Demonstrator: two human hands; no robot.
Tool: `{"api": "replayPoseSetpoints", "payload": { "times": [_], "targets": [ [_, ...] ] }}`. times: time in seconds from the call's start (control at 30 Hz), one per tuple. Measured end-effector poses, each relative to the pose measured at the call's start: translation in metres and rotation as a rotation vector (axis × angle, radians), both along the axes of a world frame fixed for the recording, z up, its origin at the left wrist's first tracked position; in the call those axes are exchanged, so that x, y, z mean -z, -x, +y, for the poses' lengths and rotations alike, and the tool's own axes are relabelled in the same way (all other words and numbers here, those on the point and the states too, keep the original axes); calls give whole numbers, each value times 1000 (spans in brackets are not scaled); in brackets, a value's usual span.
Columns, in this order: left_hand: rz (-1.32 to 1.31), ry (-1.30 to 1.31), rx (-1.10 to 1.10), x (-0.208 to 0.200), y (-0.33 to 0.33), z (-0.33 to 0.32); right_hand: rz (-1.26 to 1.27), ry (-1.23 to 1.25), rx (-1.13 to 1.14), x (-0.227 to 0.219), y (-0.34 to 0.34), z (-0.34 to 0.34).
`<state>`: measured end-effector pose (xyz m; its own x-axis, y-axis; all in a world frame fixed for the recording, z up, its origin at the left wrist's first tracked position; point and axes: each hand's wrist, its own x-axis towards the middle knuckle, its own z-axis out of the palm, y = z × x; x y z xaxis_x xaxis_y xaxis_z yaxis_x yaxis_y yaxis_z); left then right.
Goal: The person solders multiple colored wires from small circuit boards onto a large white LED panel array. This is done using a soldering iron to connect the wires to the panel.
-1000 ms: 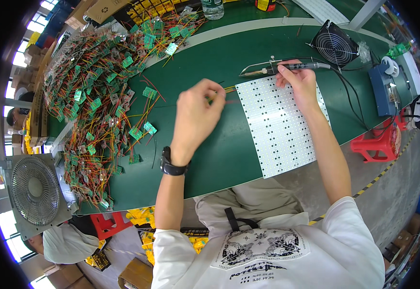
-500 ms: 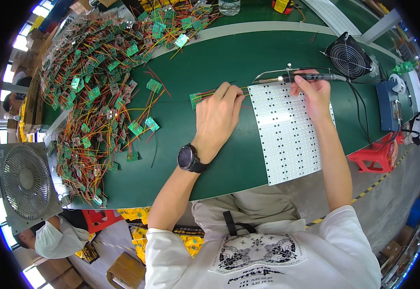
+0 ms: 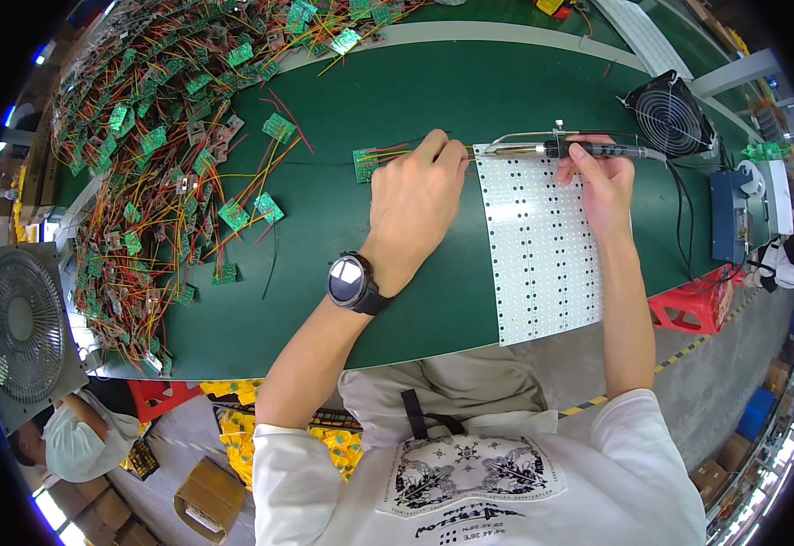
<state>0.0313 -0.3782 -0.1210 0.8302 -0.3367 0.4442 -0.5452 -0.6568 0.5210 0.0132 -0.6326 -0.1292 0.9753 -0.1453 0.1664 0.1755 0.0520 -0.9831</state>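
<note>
The left forearm (image 3: 311,350) slants from the lower left of centre up and rightward to the left wrist (image 3: 384,262). Beyond it, above the frame's middle, the left grip (image 3: 415,196) is turned palm down, knuckles toward the camera, fingers bent and bunched together, their ends pointing to the upper right. The right forearm (image 3: 629,314) stands almost upright, right of centre. At its top the right grip (image 3: 603,187) shows its thumb side, the thumb reaching up and left, the fingers curled closed. Both grips sit well apart, almost level.
</note>
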Motion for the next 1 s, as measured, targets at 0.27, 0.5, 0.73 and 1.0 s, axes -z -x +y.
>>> {"api": "replayPoseSetpoints", "payload": {
  "times": [0.27,0.5,0.73,1.0],
  "targets": [
    [-23,-34,-6,4,-1,1,-5,38,-39,-3,0,3],
    [-45,-10,10,5,-1,2,-1,51,-36,-1,1,0],
    [-45,-12,13,5,-1,2,-8,54,-46,-1,1,1],
    [-42,1,23,7,-2,2,-15,68,-57,0,1,0]
  ]
}}
